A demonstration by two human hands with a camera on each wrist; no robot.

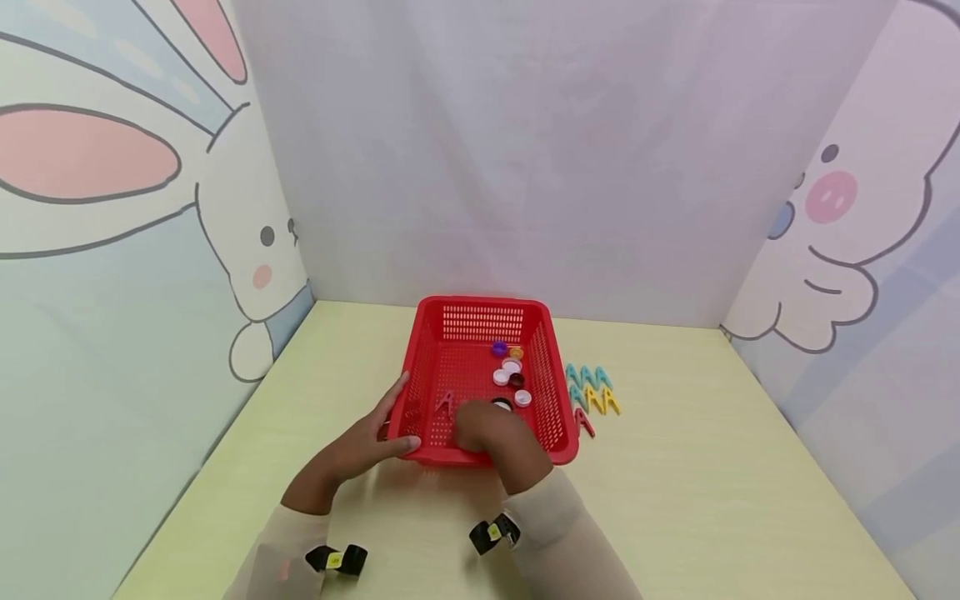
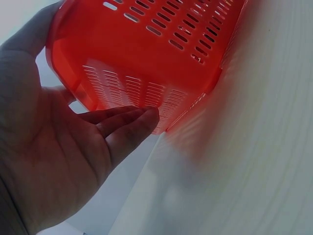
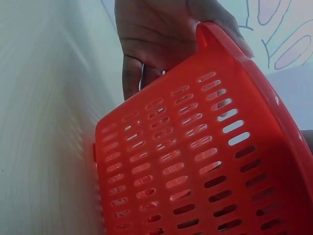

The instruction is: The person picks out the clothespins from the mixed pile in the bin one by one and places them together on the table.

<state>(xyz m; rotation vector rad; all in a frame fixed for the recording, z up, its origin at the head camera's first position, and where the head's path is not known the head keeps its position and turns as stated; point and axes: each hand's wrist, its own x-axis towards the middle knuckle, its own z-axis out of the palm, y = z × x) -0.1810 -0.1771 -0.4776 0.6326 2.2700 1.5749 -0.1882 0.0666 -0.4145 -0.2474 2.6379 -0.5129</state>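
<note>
A red plastic basket (image 1: pixel 483 300) with slotted walls stands on the table. My left hand (image 1: pixel 363 446) grips its near left corner, thumb over the rim and fingers (image 2: pixel 134 132) against the outside wall. Over the near rim, my right hand (image 1: pixel 491 429) reaches down into the basket; its fingertips are hidden, so whether they hold anything cannot be told. Just left of it lies a reddish clothespin (image 1: pixel 446 403). Along the basket's right half are several bottle caps, including a purple cap (image 1: pixel 499 347), an orange cap (image 1: pixel 516 353), a brown cap (image 1: pixel 517 380) and a white cap (image 1: pixel 522 398).
To the basket's right, clothespins lie in rows on the table (image 1: pixel 712 467): several light blue clothespins (image 1: pixel 587 376), two yellow clothespins (image 1: pixel 611 401) and a red clothespin (image 1: pixel 584 422). A pale curtain (image 1: pixel 480 167) hangs behind, with cartoon-printed panels at both sides.
</note>
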